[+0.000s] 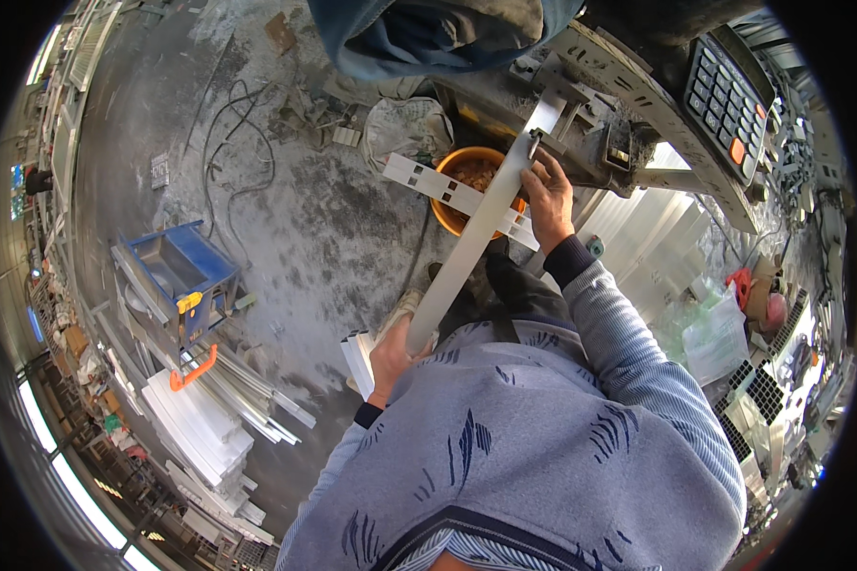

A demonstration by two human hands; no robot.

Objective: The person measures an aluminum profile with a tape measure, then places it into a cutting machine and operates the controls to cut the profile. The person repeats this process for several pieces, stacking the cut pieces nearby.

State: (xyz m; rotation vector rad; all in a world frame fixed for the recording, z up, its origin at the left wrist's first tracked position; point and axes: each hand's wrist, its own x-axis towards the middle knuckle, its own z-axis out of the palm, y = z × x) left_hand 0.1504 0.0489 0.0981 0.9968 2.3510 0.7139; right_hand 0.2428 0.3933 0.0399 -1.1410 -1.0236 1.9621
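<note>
A long silvery aluminium profile [471,246] runs slantwise from my waist to the machine [581,105] beyond. My left hand [391,360] is wrapped round its near end. Close to the far end, my right hand [550,204] grips the bar's right edge with thumb and fingers. A small dark part [535,143] sits at the bar just past those fingers. The far tip reaches in among the machine's metal parts, where its exact seat is hard to see. Under the profile, a pale strip with square holes [417,174] crosses over an orange bucket [439,213] of scraps.
At right, a calculator [728,100] rests on the machine's top. Pale profiles [652,247] lie beside my right arm, with plastic bags [714,333] beyond. To the left stand a blue metal frame [176,262] and stacked white profiles [195,428]. A black cable [243,124] curls over the floor.
</note>
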